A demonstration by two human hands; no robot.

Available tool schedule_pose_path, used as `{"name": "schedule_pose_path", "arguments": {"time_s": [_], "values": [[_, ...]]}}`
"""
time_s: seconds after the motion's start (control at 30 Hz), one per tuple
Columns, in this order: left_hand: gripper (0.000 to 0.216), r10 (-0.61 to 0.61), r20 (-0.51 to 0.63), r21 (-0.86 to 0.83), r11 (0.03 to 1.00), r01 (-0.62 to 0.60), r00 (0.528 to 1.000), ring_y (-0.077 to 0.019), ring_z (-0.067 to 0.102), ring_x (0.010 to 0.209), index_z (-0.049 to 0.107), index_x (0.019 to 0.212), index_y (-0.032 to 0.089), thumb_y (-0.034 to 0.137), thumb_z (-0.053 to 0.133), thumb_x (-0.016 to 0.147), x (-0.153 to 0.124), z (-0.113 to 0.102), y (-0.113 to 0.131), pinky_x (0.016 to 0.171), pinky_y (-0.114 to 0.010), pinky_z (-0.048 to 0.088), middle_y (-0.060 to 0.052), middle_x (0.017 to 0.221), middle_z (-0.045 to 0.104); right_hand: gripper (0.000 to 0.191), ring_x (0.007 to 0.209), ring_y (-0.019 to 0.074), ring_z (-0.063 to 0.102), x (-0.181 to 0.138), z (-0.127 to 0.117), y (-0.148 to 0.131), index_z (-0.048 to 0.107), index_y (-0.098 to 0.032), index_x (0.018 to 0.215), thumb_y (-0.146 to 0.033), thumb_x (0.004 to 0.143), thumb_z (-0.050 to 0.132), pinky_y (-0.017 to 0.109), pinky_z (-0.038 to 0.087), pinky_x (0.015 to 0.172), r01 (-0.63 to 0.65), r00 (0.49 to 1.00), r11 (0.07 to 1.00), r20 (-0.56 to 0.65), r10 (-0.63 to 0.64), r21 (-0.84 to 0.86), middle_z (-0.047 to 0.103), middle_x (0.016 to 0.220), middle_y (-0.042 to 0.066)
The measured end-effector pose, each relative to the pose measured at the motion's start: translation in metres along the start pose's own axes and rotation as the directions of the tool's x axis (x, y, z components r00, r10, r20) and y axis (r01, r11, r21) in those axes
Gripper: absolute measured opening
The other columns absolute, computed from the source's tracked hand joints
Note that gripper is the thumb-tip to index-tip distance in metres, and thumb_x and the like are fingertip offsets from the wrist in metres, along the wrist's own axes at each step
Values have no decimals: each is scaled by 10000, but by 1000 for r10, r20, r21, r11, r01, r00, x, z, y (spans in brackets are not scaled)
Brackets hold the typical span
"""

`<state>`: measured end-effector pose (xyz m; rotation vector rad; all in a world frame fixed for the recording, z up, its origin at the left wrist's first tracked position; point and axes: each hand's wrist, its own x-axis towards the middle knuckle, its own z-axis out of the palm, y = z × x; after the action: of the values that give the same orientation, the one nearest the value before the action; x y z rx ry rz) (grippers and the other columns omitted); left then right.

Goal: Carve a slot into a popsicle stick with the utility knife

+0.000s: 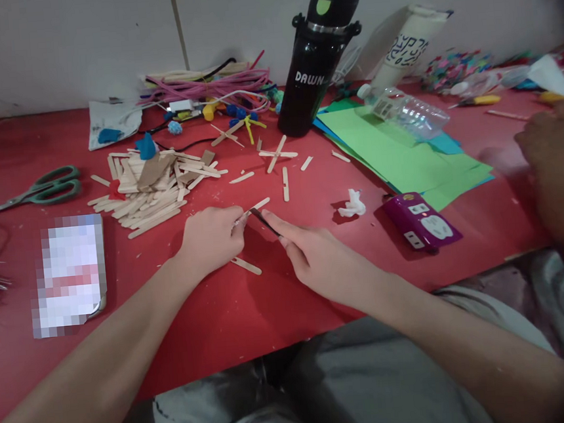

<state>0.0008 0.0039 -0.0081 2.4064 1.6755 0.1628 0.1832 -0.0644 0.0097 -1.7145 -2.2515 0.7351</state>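
Observation:
My left hand (214, 238) is closed, its fingers pinching a wooden craft stick (261, 204) whose end shows past the fingertips. My right hand (322, 254) grips a thin, dark, blade-like tool (265, 222), its index finger stretched along it. The tool's tip meets the stick close to my left fingers; whether it has cut in, I cannot tell. Under my left hand a second craft stick (247, 266) lies on the red table (214, 336). Beyond the hands is a notched stick (285, 183), along with crossed sticks (277, 154) and small broken pieces.
Behind my left hand lies a heap of craft sticks (154, 190), with green scissors (55, 186) and a phone (70, 276) leftward. A black bottle (300, 78), green paper (364, 138), a purple power strip (421, 221) and crumpled tissue (354, 203) stand around. Another person's hand (560, 147) is at right.

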Motion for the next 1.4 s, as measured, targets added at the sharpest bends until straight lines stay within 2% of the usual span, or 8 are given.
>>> {"name": "schedule_pose_path", "arguments": {"time_s": [0.3, 0.57, 0.7, 0.8, 0.9, 1.1, 1.2, 1.4], "values": [[278, 43, -4, 9, 999, -43, 999, -183, 547, 645, 538, 698, 209, 347, 373, 874, 0, 1, -2, 527, -295, 206, -37, 638, 580, 631, 640, 175, 559, -1, 2, 2, 323, -190, 1512, -108, 887, 362, 273, 404, 577, 3, 1000, 1000, -12, -3, 21, 647, 820, 62], [325, 44, 1, -3, 999, -44, 999, -187, 553, 656, 556, 713, 209, 381, 355, 901, 1, 0, -2, 530, -295, 206, -41, 655, 598, 523, 900, 178, 637, 4, 4, 14, 441, -242, 1454, -188, 937, 385, 304, 506, 776, 68, 994, 923, -104, -31, 380, 671, 1101, 72], [363, 38, -1, -15, 999, -38, 999, -193, 559, 667, 581, 722, 213, 411, 344, 914, 0, -1, -4, 534, -297, 215, -46, 669, 613, 536, 437, 87, 455, 6, 0, 8, 418, -301, 1461, -188, 940, 373, 207, 379, 408, -148, 989, 765, 84, 122, 626, 527, 674, -34], [368, 31, 11, -24, 999, -31, 999, -196, 562, 671, 608, 747, 220, 420, 349, 914, 0, -2, -5, 534, -296, 222, -47, 677, 623, 518, 364, 55, 351, 7, -3, 2, 430, -288, 1453, -204, 943, 390, 187, 269, 330, -311, 949, 560, 214, 233, 768, 431, 634, -60], [342, 43, 19, -19, 999, -43, 999, -196, 562, 672, 617, 753, 224, 393, 361, 905, 0, -3, -5, 533, -297, 217, -45, 675, 623, 525, 372, 50, 364, 9, -6, 3, 391, -283, 1474, -260, 951, 428, 192, 269, 330, -251, 958, 466, 150, 243, 848, 469, 671, -51], [323, 32, 25, -27, 999, -31, 999, -191, 551, 662, 590, 720, 220, 384, 370, 891, -1, -3, -5, 527, -300, 206, -37, 655, 607, 533, 425, 83, 417, 12, -9, 14, 375, -259, 1486, -269, 955, 424, 223, 373, 401, -50, 976, 732, -121, 179, 680, 518, 674, -39], [323, 22, 37, -73, 997, -20, 999, -181, 535, 652, 569, 710, 224, 395, 368, 894, -1, -5, -5, 534, -293, 219, -20, 637, 591, 492, 698, 141, 598, 5, -5, 13, 463, -213, 1437, -237, 948, 414, 293, 513, 671, 90, 976, 905, -219, 4, 416, 666, 959, 62], [360, 18, 37, -89, 996, -15, 999, -171, 517, 638, 526, 660, 211, 408, 350, 904, 0, -6, -5, 537, -294, 220, -19, 626, 576, 538, 834, 188, 656, -10, 2, 7, 419, -189, 1465, -175, 928, 391, 304, 512, 746, 68, 993, 971, -109, -43, 230, 712, 1006, 89]]}}
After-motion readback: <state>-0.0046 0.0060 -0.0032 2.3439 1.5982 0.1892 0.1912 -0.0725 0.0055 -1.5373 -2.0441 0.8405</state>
